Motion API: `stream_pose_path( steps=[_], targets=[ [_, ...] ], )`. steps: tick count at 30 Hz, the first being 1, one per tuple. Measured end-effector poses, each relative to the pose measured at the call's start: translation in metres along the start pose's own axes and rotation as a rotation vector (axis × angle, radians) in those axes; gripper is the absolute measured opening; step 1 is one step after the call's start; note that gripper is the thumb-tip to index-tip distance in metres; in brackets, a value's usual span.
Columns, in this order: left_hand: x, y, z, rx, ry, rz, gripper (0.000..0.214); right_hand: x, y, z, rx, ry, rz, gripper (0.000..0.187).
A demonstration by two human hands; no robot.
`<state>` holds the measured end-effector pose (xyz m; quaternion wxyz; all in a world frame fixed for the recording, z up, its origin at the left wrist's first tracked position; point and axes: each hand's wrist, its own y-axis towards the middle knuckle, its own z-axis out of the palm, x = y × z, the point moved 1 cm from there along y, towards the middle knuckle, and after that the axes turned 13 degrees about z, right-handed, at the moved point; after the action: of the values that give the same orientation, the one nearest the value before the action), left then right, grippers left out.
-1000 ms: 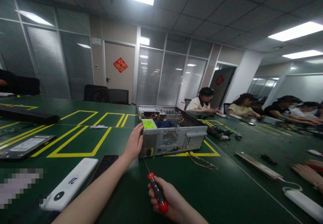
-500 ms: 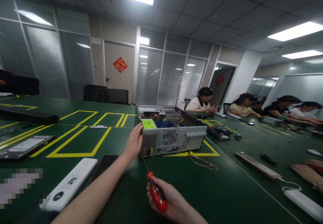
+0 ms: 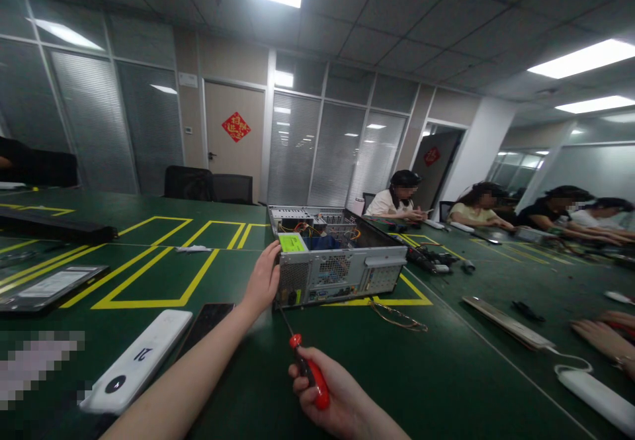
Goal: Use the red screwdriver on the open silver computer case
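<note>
right hand [image 3: 342, 390] at lower centre of the frame is clamped round the handle of a screwdriver [image 3: 317, 387], with the thumb along its upper side, while the left hand [image 3: 264, 278], near the middle, is not gripping but lies against the left side of the case [image 3: 357, 268], fingers close together and pressed to the metal. the case sits at the centre of the frame on the table [image 3: 253, 387], its back panel turned this way. the shaft slants up and left to the panel's lower left corner; that spot is dark and small, so i cannot tell whether the tip sits in a screw. as for progress, the top of the case is already uncovered, but the cables [image 3: 300, 227] and other parts remain inside and the back panel is in place, so much of the inside looks undisturbed. the case is a low box of dull grey sheet metal, punched with round vents and a row of slots, and a flat, bright yellow-green label [image 3: 292, 243] marks its near left corner. the handle is smooth and glossy, red and black, swelling toward the butt; the shaft is thin and straight. at lower left lie a rounded white slab [image 3: 141, 360] of smooth plastic and a flat dark slab [image 3: 206, 324], both on the matt green surface with its yellow tape [image 3: 139, 305].
</note>
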<state>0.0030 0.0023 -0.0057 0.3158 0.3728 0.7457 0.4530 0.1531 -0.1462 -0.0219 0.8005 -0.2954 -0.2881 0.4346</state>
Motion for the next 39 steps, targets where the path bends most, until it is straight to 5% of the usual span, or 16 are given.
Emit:
stream_pose_path(
  steps=[9, 17, 25, 33, 39],
  targets=[
    [-0.0012, -0.0004, -0.0005, 0.005, -0.011, -0.013, 0.042, -0.0024, 0.0008, -0.0031, -0.011, -0.054, 0.026, 0.039],
    [-0.0009, 0.0003, -0.0004, 0.002, -0.015, -0.01, 0.043, -0.004, -0.0002, -0.0019, -0.023, -0.025, 0.019, 0.025],
    [-0.0002, -0.0003, 0.0001, -0.006, -0.023, -0.017, 0.042, -0.001, 0.0013, -0.0046, 0.011, -0.045, 0.02, 0.039],
    [0.0019, -0.0015, 0.0008, -0.003, -0.017, -0.006, 0.043, -0.0026, 0.0051, -0.0046, -0.065, -0.058, -0.008, 0.022],
    [0.0008, -0.0007, -0.0002, -0.007, -0.027, -0.014, 0.043, -0.0042, 0.0043, -0.003, -0.055, -0.056, -0.011, 0.037]
  ],
)
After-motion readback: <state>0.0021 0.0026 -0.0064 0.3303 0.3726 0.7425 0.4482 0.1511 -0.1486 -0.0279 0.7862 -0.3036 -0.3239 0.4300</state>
